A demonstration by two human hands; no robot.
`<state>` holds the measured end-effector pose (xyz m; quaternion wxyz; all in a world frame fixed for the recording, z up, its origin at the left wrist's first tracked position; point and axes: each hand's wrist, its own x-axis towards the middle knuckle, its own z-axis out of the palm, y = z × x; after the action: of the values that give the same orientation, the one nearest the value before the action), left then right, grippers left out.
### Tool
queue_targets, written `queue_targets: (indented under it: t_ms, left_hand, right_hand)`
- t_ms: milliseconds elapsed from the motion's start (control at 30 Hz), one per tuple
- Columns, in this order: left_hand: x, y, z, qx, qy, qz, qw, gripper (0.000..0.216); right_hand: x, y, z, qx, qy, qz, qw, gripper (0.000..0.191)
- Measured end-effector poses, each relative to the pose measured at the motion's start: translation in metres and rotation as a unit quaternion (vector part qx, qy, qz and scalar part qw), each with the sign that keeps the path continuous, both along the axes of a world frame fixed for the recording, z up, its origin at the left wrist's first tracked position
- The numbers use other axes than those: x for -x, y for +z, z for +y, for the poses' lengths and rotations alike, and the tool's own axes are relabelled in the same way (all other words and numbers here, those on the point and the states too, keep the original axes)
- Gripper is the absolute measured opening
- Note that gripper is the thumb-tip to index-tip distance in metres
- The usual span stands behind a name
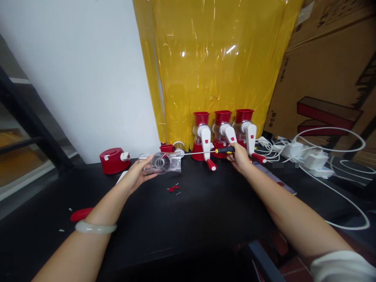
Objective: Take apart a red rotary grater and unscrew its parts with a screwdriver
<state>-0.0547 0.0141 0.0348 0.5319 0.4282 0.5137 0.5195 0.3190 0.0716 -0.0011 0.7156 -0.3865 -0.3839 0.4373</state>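
My left hand (140, 171) grips a clear plastic grater housing (164, 163) by its left end, lifted over the black table. In my right hand (239, 158) is a screwdriver (223, 150) with a yellow and black handle, its long shaft pointing left. The shaft's tip reaches the right end of the housing; whether it touches a screw I cannot tell. Below the housing lie a small red part (174, 188) and a few tiny screws. A red base (114, 160) with a white knob stands left of my left hand. A red handle (81, 214) lies partly behind my left forearm.
Three red and white rotary graters (201, 137) stand in a row at the back. A grater drum (178, 147) sits behind the housing. White cables and chargers (315, 160) spread at the right, near a phone (274, 177). Cardboard boxes (326, 78) rise behind.
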Motion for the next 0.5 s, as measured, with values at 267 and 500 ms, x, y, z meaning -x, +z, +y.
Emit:
queue_targets:
  t_ms: [267, 500]
  left_hand:
    - [0.0044, -0.0042, 0.0022, 0.056, -0.018, 0.031, 0.998, 0.048]
    - [-0.0003, -0.0025, -0.0016, 0.083, -0.025, 0.101, 0.991, 0.061]
  right_hand:
    - [0.0006, 0.0019, 0.0008, 0.015, -0.016, 0.019, 1.000, 0.019]
    - [0.0028, 0.0018, 0.0012, 0.025, -0.019, 0.042, 0.999, 0.022]
